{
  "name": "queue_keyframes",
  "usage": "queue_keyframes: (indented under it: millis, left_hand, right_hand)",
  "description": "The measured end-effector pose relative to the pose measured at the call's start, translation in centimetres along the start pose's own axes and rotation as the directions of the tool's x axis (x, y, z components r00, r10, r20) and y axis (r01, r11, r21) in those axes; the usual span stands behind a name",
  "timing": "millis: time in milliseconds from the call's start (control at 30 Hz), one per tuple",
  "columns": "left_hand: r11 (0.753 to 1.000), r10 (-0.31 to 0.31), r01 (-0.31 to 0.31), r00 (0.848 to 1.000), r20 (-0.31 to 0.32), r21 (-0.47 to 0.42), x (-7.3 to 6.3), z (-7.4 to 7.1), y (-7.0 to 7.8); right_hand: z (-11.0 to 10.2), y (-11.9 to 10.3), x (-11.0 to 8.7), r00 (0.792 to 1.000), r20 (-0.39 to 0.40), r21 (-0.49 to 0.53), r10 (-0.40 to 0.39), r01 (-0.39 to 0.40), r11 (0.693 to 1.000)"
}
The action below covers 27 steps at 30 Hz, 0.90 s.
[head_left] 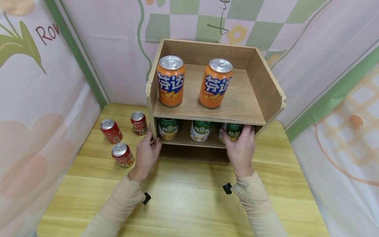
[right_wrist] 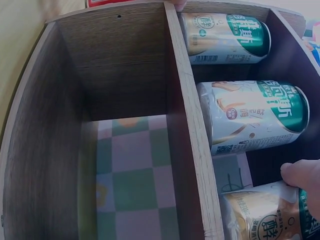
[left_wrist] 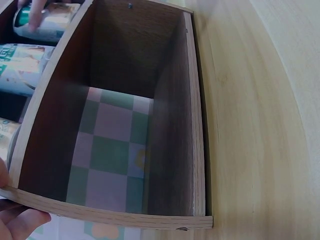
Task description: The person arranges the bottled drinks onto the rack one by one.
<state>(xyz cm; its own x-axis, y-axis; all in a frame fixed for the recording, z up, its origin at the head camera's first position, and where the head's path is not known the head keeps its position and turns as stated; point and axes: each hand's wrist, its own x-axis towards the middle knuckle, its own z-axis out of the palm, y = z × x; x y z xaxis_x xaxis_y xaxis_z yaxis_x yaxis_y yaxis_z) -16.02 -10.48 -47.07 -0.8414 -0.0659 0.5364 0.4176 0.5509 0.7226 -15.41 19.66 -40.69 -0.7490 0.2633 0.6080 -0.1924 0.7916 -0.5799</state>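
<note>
A wooden shelf unit (head_left: 241,93) stands on the table. My left hand (head_left: 146,154) grips the front edge of its left side panel, with fingers (left_wrist: 29,223) on the outer face. On the middle level stand a left green-topped can (head_left: 168,129), a white-and-green can (head_left: 200,130) and a right green-and-gold can (head_left: 234,131). My right hand (head_left: 242,151) holds the right can, its thumb (right_wrist: 302,175) on the side facing the middle can. Two orange soda cans, a left one (head_left: 171,82) and a right one (head_left: 216,84), stand upright on the top level.
Left of the unit, three red cans stand on the table: a back one (head_left: 138,123), a left one (head_left: 111,131) and a front one (head_left: 122,155). The bottom compartment (left_wrist: 120,155) is open through to the checkered cloth (head_left: 183,26) behind.
</note>
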Motion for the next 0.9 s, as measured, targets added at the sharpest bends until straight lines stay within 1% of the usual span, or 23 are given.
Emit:
queue_keyframes:
  millis: [300, 500, 600, 700, 900]
  left_hand:
    - [1.000, -0.004, 0.004, 1.000, -0.008, -0.003, 0.1, -0.2, 0.2]
    - [1.000, -0.006, 0.006, 1.000, 0.000, -0.007, 0.0, -0.3, 0.2]
    - [1.000, -0.004, 0.004, 1.000, -0.002, -0.007, 0.0, -0.3, 0.2]
    - [1.000, -0.005, 0.005, 1.000, 0.000, -0.013, 0.0, -0.3, 0.2]
    - [1.000, -0.007, 0.007, 1.000, 0.006, -0.013, 0.1, -0.3, 0.4]
  right_hand:
    - [-0.2, -0.1, 0.0, 1.000, 0.022, 0.008, -0.012, 0.012, 1.000]
    - [-1.1, -0.5, -0.3, 0.997, 0.073, 0.045, 0.022, -0.025, 0.999]
    - [-1.6, -0.6, -0.5, 0.996, 0.087, 0.062, 0.009, -0.015, 0.998]
    - [-2.0, -0.6, -0.8, 0.997, 0.079, 0.081, -0.015, 0.009, 0.997]
    - [-2.6, -0.3, -1.5, 0.998, 0.035, 0.113, -0.059, 0.055, 0.992]
